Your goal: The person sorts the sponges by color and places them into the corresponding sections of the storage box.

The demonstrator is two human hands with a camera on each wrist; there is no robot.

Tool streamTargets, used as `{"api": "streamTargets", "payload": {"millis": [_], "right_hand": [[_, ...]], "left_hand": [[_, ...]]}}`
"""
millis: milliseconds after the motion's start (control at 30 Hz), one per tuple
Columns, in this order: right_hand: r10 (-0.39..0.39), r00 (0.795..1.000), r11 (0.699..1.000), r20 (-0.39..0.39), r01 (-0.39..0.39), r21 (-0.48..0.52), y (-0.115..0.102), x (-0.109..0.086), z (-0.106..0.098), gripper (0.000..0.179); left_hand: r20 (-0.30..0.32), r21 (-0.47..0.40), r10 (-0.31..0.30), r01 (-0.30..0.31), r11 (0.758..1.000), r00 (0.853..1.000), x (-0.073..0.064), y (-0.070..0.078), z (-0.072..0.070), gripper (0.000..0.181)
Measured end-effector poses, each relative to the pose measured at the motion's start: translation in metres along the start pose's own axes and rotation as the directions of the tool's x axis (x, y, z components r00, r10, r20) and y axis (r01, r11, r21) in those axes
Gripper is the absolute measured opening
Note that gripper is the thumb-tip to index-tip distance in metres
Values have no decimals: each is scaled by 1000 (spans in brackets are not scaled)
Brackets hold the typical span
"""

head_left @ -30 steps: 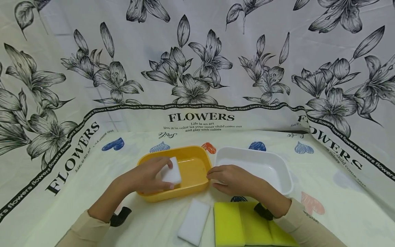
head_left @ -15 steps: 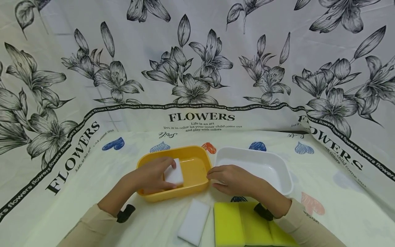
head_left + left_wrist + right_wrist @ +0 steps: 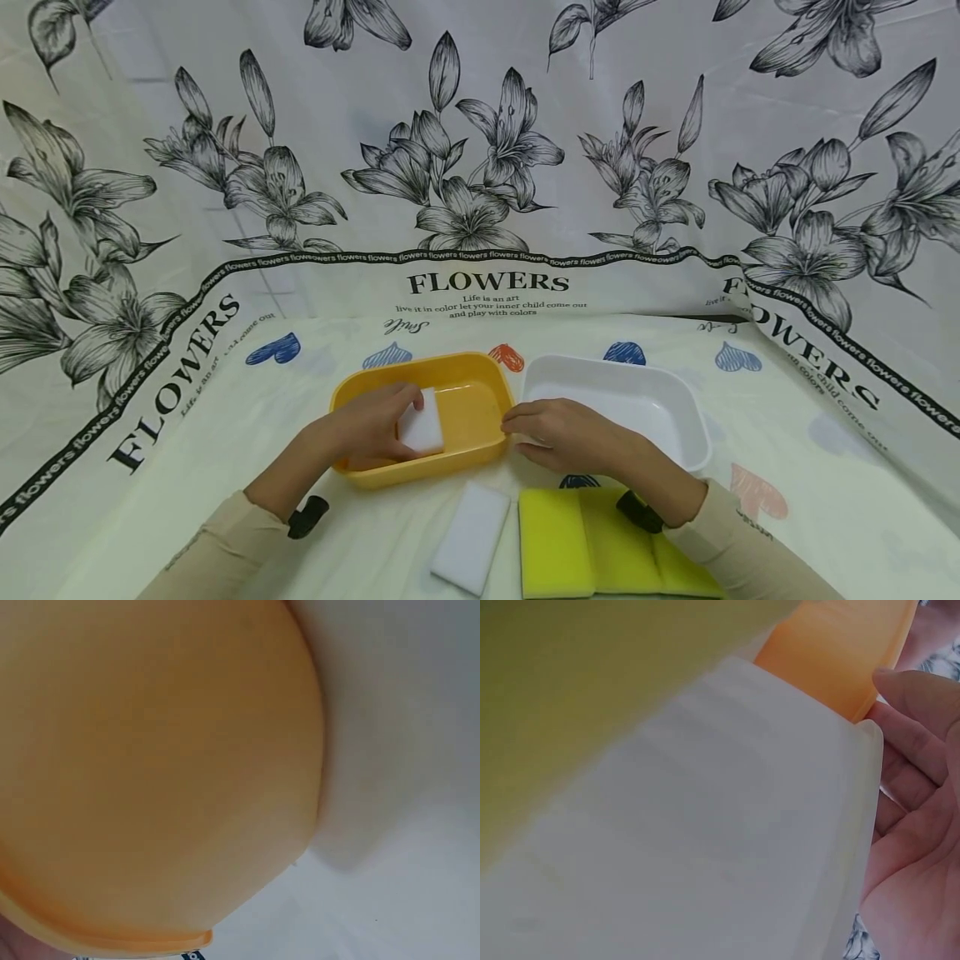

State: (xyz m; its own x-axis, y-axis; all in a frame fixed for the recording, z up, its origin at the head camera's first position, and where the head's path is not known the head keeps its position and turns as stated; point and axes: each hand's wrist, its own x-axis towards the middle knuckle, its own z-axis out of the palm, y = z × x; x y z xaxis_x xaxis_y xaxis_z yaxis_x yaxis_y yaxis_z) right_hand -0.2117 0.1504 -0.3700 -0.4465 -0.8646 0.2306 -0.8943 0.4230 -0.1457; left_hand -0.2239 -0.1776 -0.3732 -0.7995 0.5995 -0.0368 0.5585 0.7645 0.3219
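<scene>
In the head view, my left hand [image 3: 372, 423] reaches into the yellow plastic tub [image 3: 474, 392] and grips a white sponge [image 3: 422, 427] between thumb and fingers, low in the tub's left half. Part of the sponge is hidden under the hand. The left wrist view is filled mostly by the outside of the yellow tub [image 3: 165, 772]. My right hand [image 3: 558, 433] holds the tub's right rim by the fingertips. From the right wrist, the thumb [image 3: 919, 694] shows at the orange-yellow rim, with the other fingers bent beneath it.
A white tub [image 3: 686, 412] stands right of the yellow one, partly behind my right forearm. Nearer to me, another white sponge [image 3: 471, 537] lies on the cloth, beside yellow sponge pieces [image 3: 555, 542] partly under the right sleeve. A flower-printed curtain [image 3: 480, 167] hangs behind.
My left hand and its white sponge have shifted a little to the right and lower inside the yellow tub. The right hand stays at the rim.
</scene>
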Motion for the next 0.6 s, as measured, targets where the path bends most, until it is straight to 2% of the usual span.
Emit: {"api": "streamTargets", "payload": {"millis": [167, 433, 600], "right_hand": [[8, 1000, 1000, 2, -8, 3, -1, 1, -1, 29], [10, 1000, 1000, 9, -10, 5, -2, 2, -2, 28], [4, 1000, 1000, -2, -4, 5, -1, 1, -1, 29]], "left_hand": [[24, -25, -34, 35, 999, 999, 1, -3, 2, 64], [12, -25, -22, 23, 999, 1000, 2, -7, 5, 64], [-6, 3, -25, 25, 1000, 1000, -1, -6, 5, 65]]}}
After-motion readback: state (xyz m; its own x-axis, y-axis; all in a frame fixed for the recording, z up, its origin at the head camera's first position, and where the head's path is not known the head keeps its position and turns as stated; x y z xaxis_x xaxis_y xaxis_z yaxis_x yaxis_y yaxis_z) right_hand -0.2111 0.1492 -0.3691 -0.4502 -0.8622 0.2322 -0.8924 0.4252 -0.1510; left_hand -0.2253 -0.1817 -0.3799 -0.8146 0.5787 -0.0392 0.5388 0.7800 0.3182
